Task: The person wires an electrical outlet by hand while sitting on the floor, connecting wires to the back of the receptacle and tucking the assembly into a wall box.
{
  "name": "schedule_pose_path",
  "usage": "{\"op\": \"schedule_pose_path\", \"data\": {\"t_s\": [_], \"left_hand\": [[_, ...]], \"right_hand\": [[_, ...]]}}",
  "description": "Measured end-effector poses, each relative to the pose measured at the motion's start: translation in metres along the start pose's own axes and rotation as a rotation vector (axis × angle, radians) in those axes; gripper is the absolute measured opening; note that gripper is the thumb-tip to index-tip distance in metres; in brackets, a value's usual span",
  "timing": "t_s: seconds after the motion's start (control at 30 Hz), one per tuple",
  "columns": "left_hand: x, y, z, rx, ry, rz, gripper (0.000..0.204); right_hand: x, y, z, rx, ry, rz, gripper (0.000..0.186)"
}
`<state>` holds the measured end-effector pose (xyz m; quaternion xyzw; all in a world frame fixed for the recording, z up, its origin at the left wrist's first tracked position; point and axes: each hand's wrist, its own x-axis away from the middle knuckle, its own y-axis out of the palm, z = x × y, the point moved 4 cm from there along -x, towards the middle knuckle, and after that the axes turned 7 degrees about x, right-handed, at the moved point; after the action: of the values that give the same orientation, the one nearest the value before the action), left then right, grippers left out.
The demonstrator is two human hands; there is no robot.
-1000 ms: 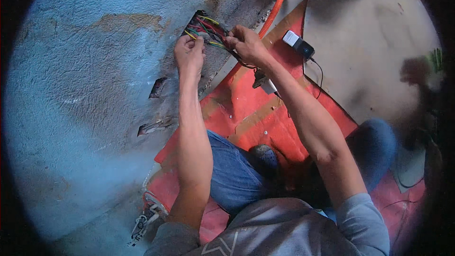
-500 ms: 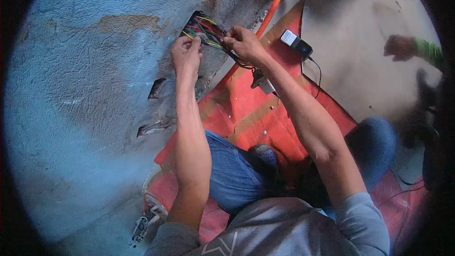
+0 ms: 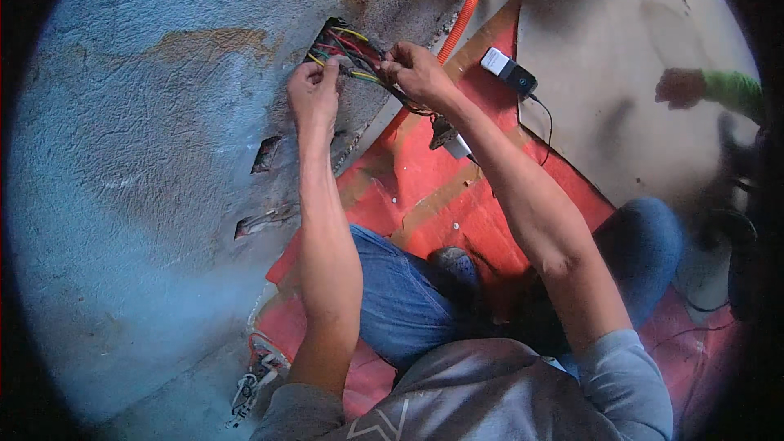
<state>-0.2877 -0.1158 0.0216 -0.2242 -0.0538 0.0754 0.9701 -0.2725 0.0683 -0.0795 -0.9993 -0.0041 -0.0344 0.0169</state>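
Far left: rough wall (image 3: 147,131), stained, with two small lower holes, the upper one (image 3: 265,154) above the other (image 3: 260,224). Left hand (image 3: 317,91) was raised to the larger hole (image 3: 325,35), thumb and fingers pinched nearly together on the coloured wires (image 3: 356,51); which strand they gripped could not be told. The wires (yellow, red, green, dark) ran from this hole rightward to the right hand (image 3: 416,75), its fingers curled closed at the far side of the bundle. Judged good practice: pinch one strand at a time, left fingers steadying near the hole, right fingers teasing it free with a light, even pull; sharp bends or scraping on the rough rim could nick the coating. Right of the hands: orange tube (image 3: 464,20), then a black-and-white device (image 3: 510,72) on red sheeting (image 3: 490,229). Far right: another person's hand (image 3: 680,88), well apart from the wires.
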Motion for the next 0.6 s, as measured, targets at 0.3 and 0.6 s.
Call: {"op": "schedule_pose_path", "data": {"t_s": [0.3, 0.6], "left_hand": [[-0.009, -0.005, -0.007, -0.129, 0.085, -0.014, 0.022], [-0.010, -0.006, -0.012, -0.136, 0.054, -0.086, 0.021]], "right_hand": [[0.001, -0.001, -0.002, -0.013, 0.019, 0.001, 0.023], [-0.003, -0.002, 0.005, -0.008, -0.013, 0.013, 0.023]]}}
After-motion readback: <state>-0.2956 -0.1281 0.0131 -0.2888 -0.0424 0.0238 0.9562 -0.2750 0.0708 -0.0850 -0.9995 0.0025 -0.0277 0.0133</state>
